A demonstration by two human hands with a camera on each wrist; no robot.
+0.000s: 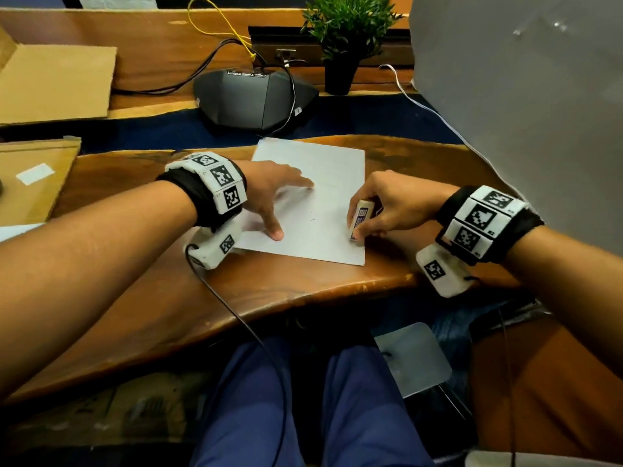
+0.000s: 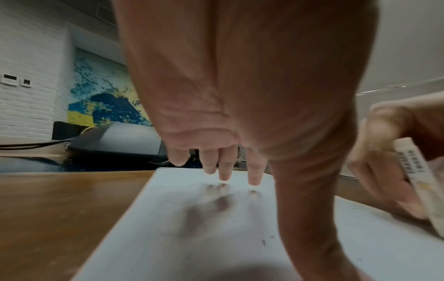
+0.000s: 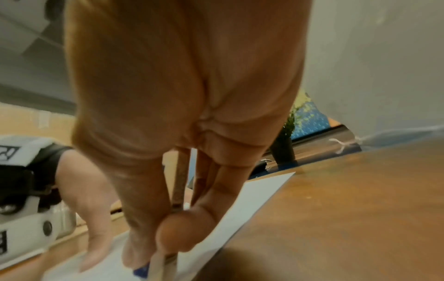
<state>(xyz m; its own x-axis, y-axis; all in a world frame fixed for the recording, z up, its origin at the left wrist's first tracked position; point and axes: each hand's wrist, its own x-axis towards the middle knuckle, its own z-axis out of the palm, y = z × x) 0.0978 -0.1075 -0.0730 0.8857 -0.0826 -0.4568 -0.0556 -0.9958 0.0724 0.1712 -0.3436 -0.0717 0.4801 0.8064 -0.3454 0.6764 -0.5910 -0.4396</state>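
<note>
— Small white block eraser in a printed sleeve [image 1: 360,219]: why is it stood on end near the right edge of the thin white paper sheet [image 1: 323,156]?
— Your right hand [image 1: 394,207] pinches it, likely so one soft corner rubs. Your left hand [image 1: 269,193], fingers straight and spread, pins the sheet to the glossy wooden table [image 1: 303,291].

A sheet of paper [image 1: 323,170] lies on a wooden table [image 1: 303,291], directly in front of the seated person. The left hand [image 1: 269,193] rests on the paper's left half. The right hand [image 1: 397,203] holds an eraser [image 1: 360,217] end-down on its right half, near the front edge. Behind the paper sits a conference speakerphone [image 1: 249,96], with a potted plant [image 1: 344,38] behind it to the right. Cardboard [image 1: 57,82] lies far left.
</note>
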